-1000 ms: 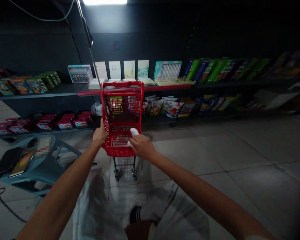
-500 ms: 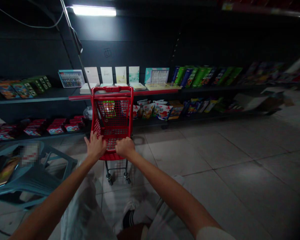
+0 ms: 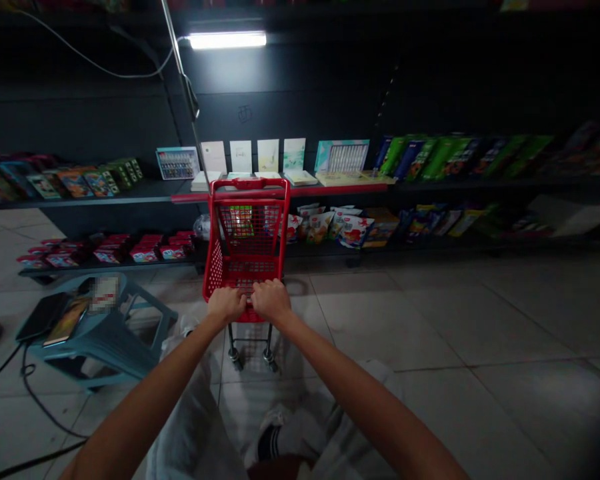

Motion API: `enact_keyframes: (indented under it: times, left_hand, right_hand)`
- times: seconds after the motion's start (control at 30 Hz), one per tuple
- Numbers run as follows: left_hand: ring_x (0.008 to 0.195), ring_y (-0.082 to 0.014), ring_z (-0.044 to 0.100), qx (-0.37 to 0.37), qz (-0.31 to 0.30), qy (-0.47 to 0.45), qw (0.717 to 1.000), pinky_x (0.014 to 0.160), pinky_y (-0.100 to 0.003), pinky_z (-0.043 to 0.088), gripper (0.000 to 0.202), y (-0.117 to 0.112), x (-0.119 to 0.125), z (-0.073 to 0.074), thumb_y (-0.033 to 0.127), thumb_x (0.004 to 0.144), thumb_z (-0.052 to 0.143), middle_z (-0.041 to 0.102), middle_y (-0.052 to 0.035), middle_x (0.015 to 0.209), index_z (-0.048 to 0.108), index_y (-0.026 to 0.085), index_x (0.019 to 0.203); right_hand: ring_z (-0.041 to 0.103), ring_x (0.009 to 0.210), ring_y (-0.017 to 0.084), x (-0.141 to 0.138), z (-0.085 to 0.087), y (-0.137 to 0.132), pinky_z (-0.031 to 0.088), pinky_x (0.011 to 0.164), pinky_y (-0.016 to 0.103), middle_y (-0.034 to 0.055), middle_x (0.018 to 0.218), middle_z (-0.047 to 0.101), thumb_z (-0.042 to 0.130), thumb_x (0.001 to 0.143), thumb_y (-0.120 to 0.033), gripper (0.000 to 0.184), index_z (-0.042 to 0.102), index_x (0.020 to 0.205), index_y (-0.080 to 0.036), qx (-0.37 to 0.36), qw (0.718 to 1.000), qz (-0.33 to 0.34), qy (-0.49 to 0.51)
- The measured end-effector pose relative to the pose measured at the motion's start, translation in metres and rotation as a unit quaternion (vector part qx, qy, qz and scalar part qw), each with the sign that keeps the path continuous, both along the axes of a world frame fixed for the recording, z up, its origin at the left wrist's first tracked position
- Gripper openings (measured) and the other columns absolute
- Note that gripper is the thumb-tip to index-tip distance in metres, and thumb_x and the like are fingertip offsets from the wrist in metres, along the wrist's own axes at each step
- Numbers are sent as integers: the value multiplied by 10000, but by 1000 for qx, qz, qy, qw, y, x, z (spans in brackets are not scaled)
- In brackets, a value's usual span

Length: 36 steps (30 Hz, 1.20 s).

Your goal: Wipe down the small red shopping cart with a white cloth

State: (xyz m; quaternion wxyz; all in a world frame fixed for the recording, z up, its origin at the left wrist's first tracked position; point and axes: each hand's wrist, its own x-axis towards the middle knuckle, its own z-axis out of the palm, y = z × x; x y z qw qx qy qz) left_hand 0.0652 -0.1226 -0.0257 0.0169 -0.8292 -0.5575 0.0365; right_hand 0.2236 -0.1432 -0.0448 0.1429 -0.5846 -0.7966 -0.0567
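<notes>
A small red shopping cart (image 3: 211, 273) on dark wheeled legs stands on the tiles in front of me, its mesh basket showing no goods that I can make out. My left hand (image 3: 227, 304) is closed over the near rim of the cart. Right beside it, my right hand (image 3: 271, 301) grips the same rim, fingers curled over. A thin metal pole (image 3: 184, 83) rises behind the cart's left side.
A blue plastic stool (image 3: 130, 333) at left carries a phone-like device (image 3: 67, 322) and cables. Ahead run shelves with books (image 3: 267, 157), snack bags (image 3: 353, 230) and red boxes (image 3: 111, 248). A lit tube lamp (image 3: 227, 40) hangs above. Tiled floor (image 3: 430, 313) stretches to the right.
My left hand, spread open before, has closed on the cart's near rim. My right hand keeps its hold. The view has swung left, so everything sits further right.
</notes>
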Motion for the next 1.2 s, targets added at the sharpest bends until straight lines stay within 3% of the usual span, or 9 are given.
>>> enact_keyframes:
  times: [0.2,0.43,0.63,0.8,0.97,1.03,1.1,1.2]
  left_hand:
    - [972,-300,749,9,-14,-5,1000,809,-372,506,517,6,-12,-3,345,989,325,789,-155,1000,820,193,997]
    - [957,-307,745,16,-23,-26,999,799,-382,494,538,8,-19,-8,375,994,311,787,-156,983,823,212,998]
    - [954,-297,740,17,-20,-22,999,791,-370,479,539,15,-26,-12,388,990,307,785,-152,975,814,207,966]
    - [924,-278,736,17,-36,-6,999,782,-357,468,507,27,-36,-14,372,984,321,787,-136,963,802,216,945]
    - [886,-264,726,13,-54,-13,998,774,-354,451,497,31,-46,-17,362,991,310,785,-124,923,780,225,908]
    - [880,-250,719,4,-67,-23,997,783,-346,445,484,31,-49,-19,354,992,314,785,-119,924,763,223,868]
    - [871,-236,710,-2,-76,-32,997,785,-336,440,462,30,-53,-21,344,985,325,782,-110,918,745,224,836]
    - [856,-231,698,-4,-84,-30,996,776,-334,437,432,29,-60,-22,330,971,336,772,-102,890,723,223,808]
  right_hand:
    - [573,1066,258,14,-7,-14,406,978,397,106,1070,696,504,966,-227,211,653,1100,-162,74,990,94,75]
    - [532,1309,245,34,-18,-16,403,1166,478,143,1308,655,427,984,-174,341,651,1241,-162,68,968,189,153]
    - [372,1518,226,65,-22,-3,381,1233,519,121,1469,570,435,948,-134,366,633,1251,-195,65,945,271,174]
    - [414,1485,222,86,-29,31,353,1238,488,160,1479,542,439,946,-153,303,611,1194,-183,147,923,155,321]
    - [581,1269,244,90,-32,89,443,1122,430,146,1295,645,539,906,-293,260,637,1122,-185,173,869,16,463]
    - [621,1146,242,94,-36,115,479,1054,416,132,1209,674,559,873,-358,312,626,1116,-175,169,826,-66,533]
    - [635,1032,229,101,-40,140,507,980,398,119,1135,686,555,848,-403,364,606,1114,-160,165,765,-145,606]
    - [633,978,203,115,-44,170,517,918,361,100,1114,676,550,824,-406,381,569,1121,-167,178,676,-206,685]
